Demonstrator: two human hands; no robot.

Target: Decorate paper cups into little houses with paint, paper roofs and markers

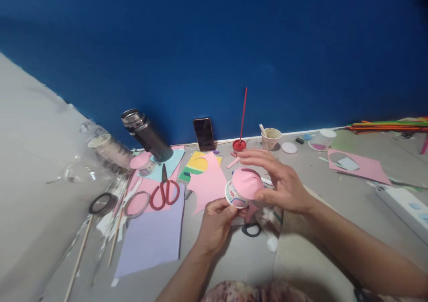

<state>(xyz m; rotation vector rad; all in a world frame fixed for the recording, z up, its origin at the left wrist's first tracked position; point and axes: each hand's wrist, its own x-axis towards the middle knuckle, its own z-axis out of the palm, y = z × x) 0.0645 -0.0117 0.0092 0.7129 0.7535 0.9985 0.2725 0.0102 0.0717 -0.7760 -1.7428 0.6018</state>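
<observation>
My left hand (216,224) is closed around a small paper cup (234,197) tipped on its side, its mouth facing left. A pink paper disc (246,183) sits over the cup's base. My right hand (280,184) hovers over it, the thumb pressing the pink paper's right edge and the other fingers stretched out above. Both hands work above the grey floor, over a pink paper sheet (209,181).
Red scissors (163,191), tape rolls (102,203), a lilac sheet (152,235) and wooden sticks (80,257) lie at left. Near the blue wall: a dark flask (147,134), a phone (203,134), a red paint pot with stick (240,144), a paper cup (270,138). More pink paper (364,166) at right.
</observation>
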